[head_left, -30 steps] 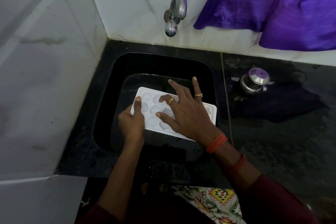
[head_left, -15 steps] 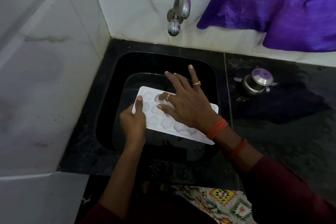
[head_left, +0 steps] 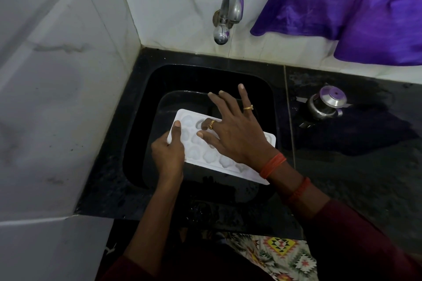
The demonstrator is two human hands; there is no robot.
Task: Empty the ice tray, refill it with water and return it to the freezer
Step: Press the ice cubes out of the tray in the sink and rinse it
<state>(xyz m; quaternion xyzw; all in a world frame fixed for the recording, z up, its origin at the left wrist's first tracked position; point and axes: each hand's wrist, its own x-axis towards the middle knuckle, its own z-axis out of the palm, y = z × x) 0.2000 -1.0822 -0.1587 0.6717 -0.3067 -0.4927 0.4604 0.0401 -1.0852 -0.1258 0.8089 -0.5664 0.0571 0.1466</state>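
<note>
A white ice tray (head_left: 206, 157) with rounded cups is held over the black sink (head_left: 146, 107), its long side running from upper left to lower right. My left hand (head_left: 167, 155) grips the tray's left end, thumb on top. My right hand (head_left: 233, 130) lies spread across the tray's middle, index finger bent into a cup, thumb on the cups, the other fingers straight and reaching past the far rim. Pale ice shows in the near cups. The tray's right part is hidden by my right hand and wrist.
A chrome tap (head_left: 227, 13) juts from the white tiled wall above the sink; no water runs. A small steel pot with a lid (head_left: 326, 102) stands on the black counter (head_left: 356, 166) to the right. Purple cloth (head_left: 356, 7) hangs at the upper right.
My right hand slid a little toward the tray's far left end, uncovering the near row of cups. The left hand keeps its grip.
</note>
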